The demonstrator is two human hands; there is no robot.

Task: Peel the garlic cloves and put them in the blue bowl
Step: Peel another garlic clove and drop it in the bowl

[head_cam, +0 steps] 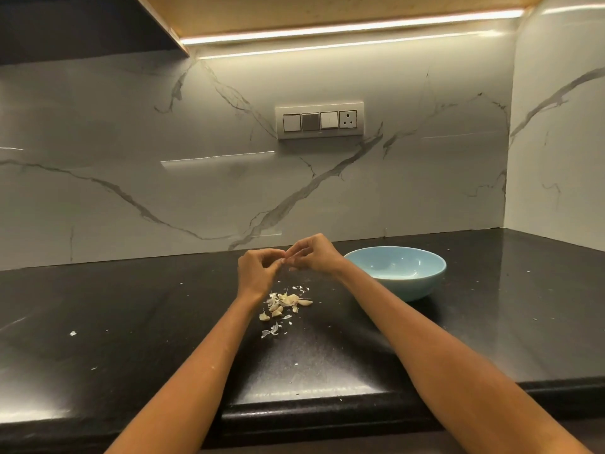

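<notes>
Our left hand [257, 273] and right hand [312, 255] meet above the black countertop [131, 322], fingertips pinching one small, mostly hidden item. Garlic cloves [288, 301] lie below; blue bowl [397, 273] right.

A switch panel [319, 120] sat on the marble backsplash [131, 152] at 12 o'clock — black countertop [98, 322] below, light strip [353, 27] above.

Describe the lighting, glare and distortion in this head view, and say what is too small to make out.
Head view: an under-cabinet light strip lights the scene, glaring off the marble backsplash and the black counter; wide-angle bending curves the counter edge; whatever the left hand and right hand pinch together is too small to tell.
</notes>
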